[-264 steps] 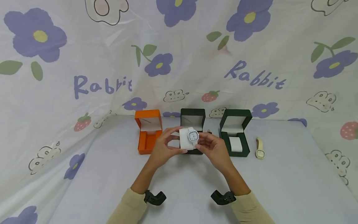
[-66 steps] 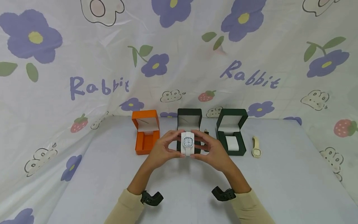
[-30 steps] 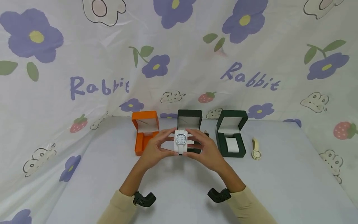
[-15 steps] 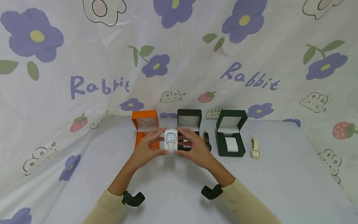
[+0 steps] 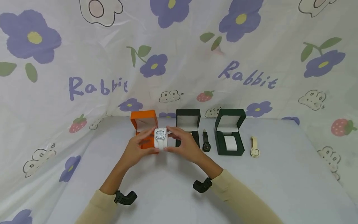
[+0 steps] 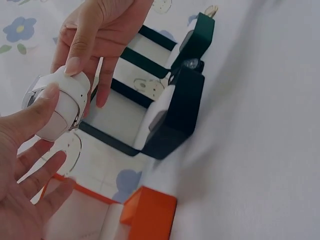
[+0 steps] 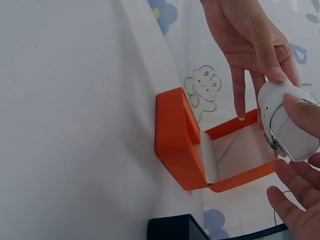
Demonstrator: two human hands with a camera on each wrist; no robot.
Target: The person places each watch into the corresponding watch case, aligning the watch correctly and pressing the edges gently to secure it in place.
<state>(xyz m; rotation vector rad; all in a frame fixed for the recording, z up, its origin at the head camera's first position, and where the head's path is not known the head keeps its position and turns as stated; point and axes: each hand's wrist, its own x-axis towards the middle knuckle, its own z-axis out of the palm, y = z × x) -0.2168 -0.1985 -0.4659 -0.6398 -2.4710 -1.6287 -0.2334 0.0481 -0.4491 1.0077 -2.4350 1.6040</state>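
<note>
A white watch (image 5: 160, 135) is wrapped round a white cushion (image 5: 164, 142), its square dial facing up in the head view. Thumb and fingers of my left hand (image 5: 135, 148) pinch its left end, and those of my right hand (image 5: 185, 143) pinch the right end. Both hands hold it raised over the front right of the open orange watch box (image 5: 144, 115), whose base they partly hide. In the left wrist view, the strap's buckle (image 6: 76, 121) shows on the underside of the cushion.
Right of the hands stand an open blackish box (image 5: 188, 112) and an open dark green box (image 5: 230, 113) with a white cushion (image 5: 230, 143). A black-strapped watch (image 5: 206, 143) lies between them, a gold watch (image 5: 254, 147) farther right. A printed cloth hangs behind.
Earlier the watch sat off to the cushion's right end; it was then centred. Both hands have since carried watch and cushion left, from before the blackish box to the orange one.
</note>
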